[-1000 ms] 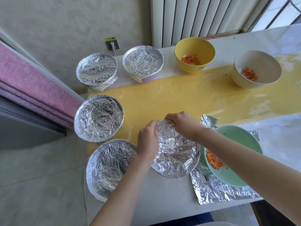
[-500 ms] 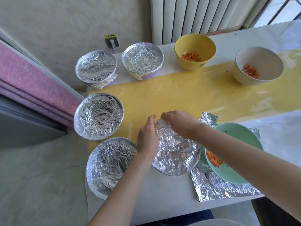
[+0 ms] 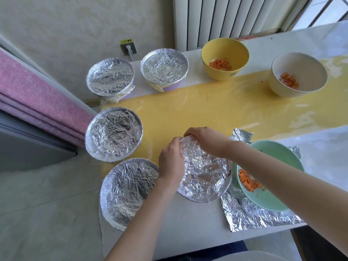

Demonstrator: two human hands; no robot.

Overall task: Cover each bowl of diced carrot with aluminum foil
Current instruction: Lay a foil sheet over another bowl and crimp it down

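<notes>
A foil-topped bowl [image 3: 205, 174] stands near the table's front edge. My left hand [image 3: 171, 161] curls over its left rim and my right hand [image 3: 205, 140] curls over its far rim, both pinching the foil [image 3: 207, 166] down. To its right a green bowl [image 3: 273, 159] with diced carrot [image 3: 248, 180] sits uncovered on a loose foil sheet [image 3: 252, 213]. A yellow bowl [image 3: 225, 58] and a cream bowl [image 3: 298, 74], both holding carrot, stand open at the back.
Several foil-covered bowls line the left side: one [image 3: 130, 191] at the front left, one [image 3: 114, 133] behind it, two [image 3: 111, 78] [image 3: 164, 67] at the back. A yellow runner [image 3: 216, 110] crosses the table. A radiator [image 3: 226, 17] and a wall socket [image 3: 129, 47] lie behind.
My left hand's fingers, briefly raised half a second ago, are curled back onto the foil at the bowl's rim. My right hand stays at the far rim.
</notes>
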